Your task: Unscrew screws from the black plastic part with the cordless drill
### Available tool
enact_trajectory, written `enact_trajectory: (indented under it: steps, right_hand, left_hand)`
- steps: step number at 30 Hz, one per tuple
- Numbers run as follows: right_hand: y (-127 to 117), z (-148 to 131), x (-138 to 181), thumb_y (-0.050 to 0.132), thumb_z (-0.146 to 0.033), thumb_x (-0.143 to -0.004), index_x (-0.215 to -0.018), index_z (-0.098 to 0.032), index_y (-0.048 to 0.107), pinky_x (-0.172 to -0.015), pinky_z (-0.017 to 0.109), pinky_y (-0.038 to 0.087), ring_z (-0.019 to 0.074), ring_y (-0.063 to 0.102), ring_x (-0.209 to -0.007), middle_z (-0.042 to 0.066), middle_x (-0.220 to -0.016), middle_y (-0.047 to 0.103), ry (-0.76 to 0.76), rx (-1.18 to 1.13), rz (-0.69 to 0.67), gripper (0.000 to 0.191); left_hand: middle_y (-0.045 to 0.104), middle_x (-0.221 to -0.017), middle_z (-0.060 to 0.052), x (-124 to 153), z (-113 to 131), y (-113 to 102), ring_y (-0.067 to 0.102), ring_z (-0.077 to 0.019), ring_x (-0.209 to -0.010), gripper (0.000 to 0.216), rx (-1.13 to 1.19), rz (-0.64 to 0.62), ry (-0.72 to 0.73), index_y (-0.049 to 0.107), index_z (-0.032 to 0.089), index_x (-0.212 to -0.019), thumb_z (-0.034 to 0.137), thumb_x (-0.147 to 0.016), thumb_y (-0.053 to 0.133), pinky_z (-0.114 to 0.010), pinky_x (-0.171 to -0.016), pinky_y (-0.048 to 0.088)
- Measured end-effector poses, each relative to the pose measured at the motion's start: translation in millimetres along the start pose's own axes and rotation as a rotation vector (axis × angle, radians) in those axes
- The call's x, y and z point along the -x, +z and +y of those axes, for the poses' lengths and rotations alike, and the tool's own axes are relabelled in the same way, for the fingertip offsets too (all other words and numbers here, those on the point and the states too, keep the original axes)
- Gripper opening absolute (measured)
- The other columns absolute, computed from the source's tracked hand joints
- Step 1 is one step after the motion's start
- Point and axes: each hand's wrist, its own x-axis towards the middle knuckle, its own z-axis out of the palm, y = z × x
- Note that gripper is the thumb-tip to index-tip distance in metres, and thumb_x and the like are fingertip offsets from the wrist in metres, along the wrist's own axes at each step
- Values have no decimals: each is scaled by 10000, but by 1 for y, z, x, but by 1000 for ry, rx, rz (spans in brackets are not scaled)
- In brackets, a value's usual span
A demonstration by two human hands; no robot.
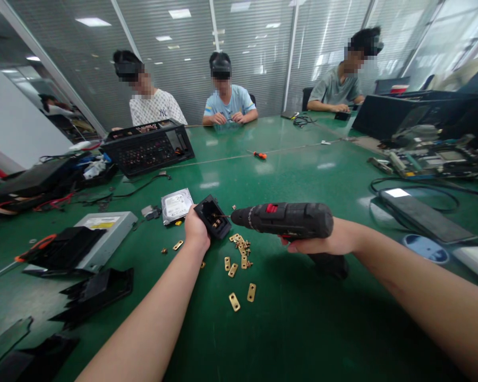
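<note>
My left hand (196, 232) is closed round the side of a small black box (220, 228), whose open face is turned toward the right. Brass-coloured parts show inside the box. A black cordless drill (287, 218) with a red switch lies level in my right hand (322, 241), its handle gripped and my fingers near the trigger. The thin bit reaches into the box; whether it touches a screw is too small to tell. Below the box lie several brass plates (252, 292) with two holes each, along with small screws (247, 245).
A hard drive (176, 206) lies behind my left hand. An optical drive (103, 233), black plastic pieces (99, 289) and an orange screwdriver (35, 248) are at left. Farther off are a black case (149, 148), a small screwdriver (258, 155), and several people seated across the green table (302, 329).
</note>
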Motion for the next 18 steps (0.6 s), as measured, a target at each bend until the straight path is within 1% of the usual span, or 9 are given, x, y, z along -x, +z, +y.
enact_trajectory:
  steps: [3,6,8,12,16,18]
  right_hand:
    - [0,-3,0,717,-278,-903,-1139,-164,716,-786,333,586,200,696,-832,52,-933,738,-4,-11,2,262]
    - [0,-5,1,715,-277,-911,-1133,-162,733,-786,328,583,200,699,-825,48,-914,738,11,15,3,251]
    - [0,-3,2,710,-279,-924,-1180,-160,741,-801,335,586,205,704,-840,48,-924,742,12,36,1,284]
    - [1,9,2,719,-297,-934,-1336,-168,716,-796,341,585,205,697,-820,35,-920,735,-68,48,27,422]
    - [2,15,0,710,-307,-951,-1387,-168,700,-744,317,565,200,687,-804,30,-903,714,-95,32,27,458]
    - [1,13,0,704,-299,-949,-1395,-167,697,-761,326,566,206,684,-818,34,-915,714,-103,39,15,464]
  left_hand:
    - [629,-660,17,3,1,3,630,-213,-581,121,6,9,18,575,247,-770,342,-838,603,-302,-565,519]
    - [633,-667,16,4,2,3,623,-210,-573,120,7,17,19,577,245,-774,338,-847,599,-305,-566,518]
    - [638,-675,17,3,2,3,621,-211,-573,132,7,15,12,573,245,-780,348,-850,618,-309,-574,519]
    - [640,-685,17,4,2,3,620,-212,-584,145,6,26,10,576,247,-782,361,-850,634,-314,-587,517]
    - [633,-691,18,7,2,5,616,-214,-595,185,9,41,24,587,247,-779,402,-844,664,-324,-608,523]
    - [624,-687,19,7,1,6,611,-213,-597,193,9,42,30,583,249,-775,409,-845,666,-325,-617,523]
